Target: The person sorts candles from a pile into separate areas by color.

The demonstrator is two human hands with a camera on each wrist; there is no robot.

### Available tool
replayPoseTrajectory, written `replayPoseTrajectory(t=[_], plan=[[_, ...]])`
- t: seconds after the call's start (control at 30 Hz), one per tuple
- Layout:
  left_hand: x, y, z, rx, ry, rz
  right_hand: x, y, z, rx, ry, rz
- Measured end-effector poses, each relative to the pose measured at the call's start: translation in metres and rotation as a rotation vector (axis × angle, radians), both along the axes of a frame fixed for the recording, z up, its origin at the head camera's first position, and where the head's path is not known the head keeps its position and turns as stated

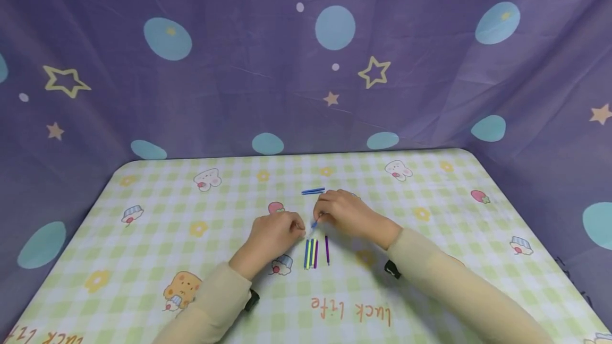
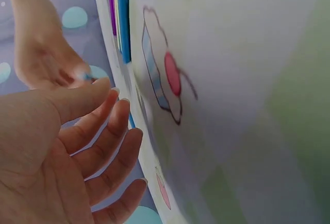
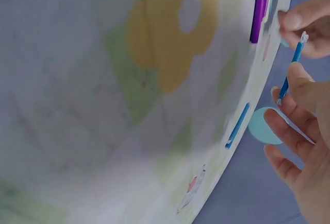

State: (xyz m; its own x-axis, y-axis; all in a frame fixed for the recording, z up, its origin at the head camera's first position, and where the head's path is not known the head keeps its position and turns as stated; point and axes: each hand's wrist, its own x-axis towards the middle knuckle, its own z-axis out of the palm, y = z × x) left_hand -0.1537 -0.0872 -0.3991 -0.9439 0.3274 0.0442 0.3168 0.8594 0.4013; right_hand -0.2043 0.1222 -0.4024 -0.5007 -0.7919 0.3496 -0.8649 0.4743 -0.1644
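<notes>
My right hand [image 1: 346, 211] pinches a thin blue stick [image 3: 296, 54] between thumb and forefinger, its frayed white end sticking up in the right wrist view. Close by on the left is my left hand [image 1: 277, 232], its thumb tip near the forefinger and nothing visible held. In the left wrist view its other fingers [image 2: 105, 154] are spread and gently bent. Below the hands lies a row of thin sticks in blue, yellow and purple [image 1: 311, 254], with a single purple stick [image 1: 327, 251] apart at its right. Beyond the hands rest a pair of blue sticks [image 1: 313, 191].
The table has a green-and-white checked cloth [image 1: 229, 195] printed with cartoon pictures. A purple curtain [image 1: 239, 78] with stars and blue spots stands behind it and along both sides.
</notes>
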Motion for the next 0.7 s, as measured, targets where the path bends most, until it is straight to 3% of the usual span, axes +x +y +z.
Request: replayPoseTrajectory(t=[0.3,0.7], plan=[[0.017,-0.001,-0.002,0.029,-0.051,-0.024,-0.019,-0.004,-0.005,0.009,-0.071,-0.142],[0.021,0.000,-0.005,0.024,-0.055,-0.047,-0.037,-0.015,-0.006,0.075,-0.178,-0.329]])
